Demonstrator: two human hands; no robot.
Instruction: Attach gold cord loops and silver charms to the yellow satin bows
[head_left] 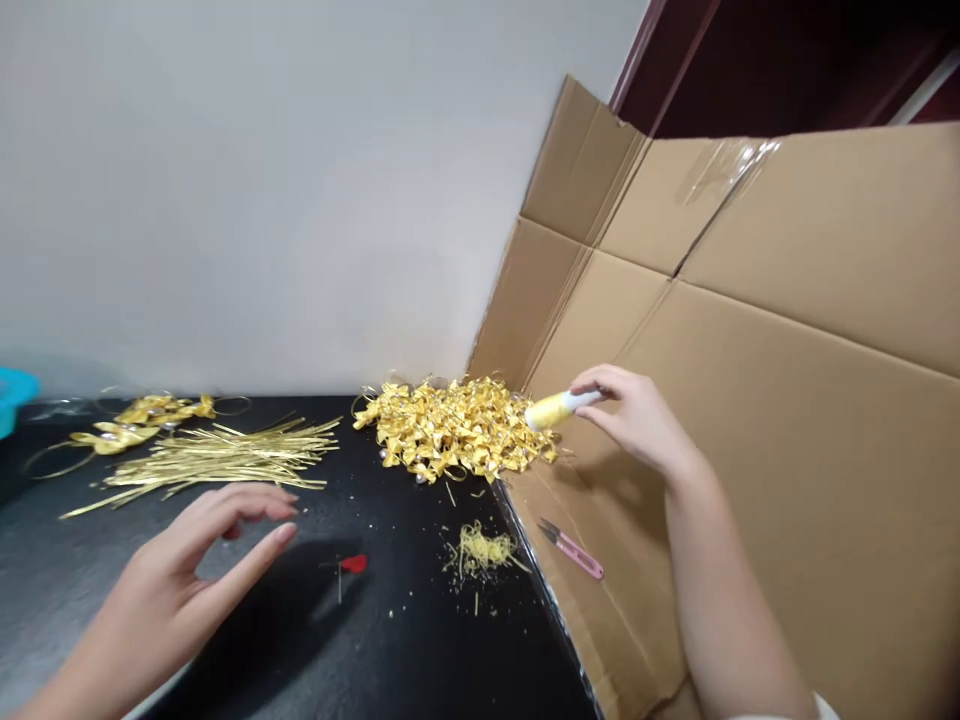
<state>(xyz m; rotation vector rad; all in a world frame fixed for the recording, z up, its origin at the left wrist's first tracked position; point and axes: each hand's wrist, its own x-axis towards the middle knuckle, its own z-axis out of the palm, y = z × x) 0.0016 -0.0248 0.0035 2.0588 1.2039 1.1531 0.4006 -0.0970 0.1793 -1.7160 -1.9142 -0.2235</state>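
Note:
My right hand (630,420) is closed around one end of a white tube wound with yellow thread, a thread spool (551,411). The spool is tilted at the right side of a heap of small gold ribbon bows (450,425). My left hand (202,570) is above the black table with its thumb and fingers apart, holding nothing. Just beyond it lies a bundle of thin gold strips (232,455). To its right on the table is a small red item (353,564) with a thin needle-like piece beside it.
Pink thread snips (574,550) lie on a cardboard sheet (810,420) that rises on the right. Yellow thread scraps (484,550) are near its edge. More gold bows (154,415) lie at the back left, by a blue container (13,395). A grey wall (262,190) stands behind.

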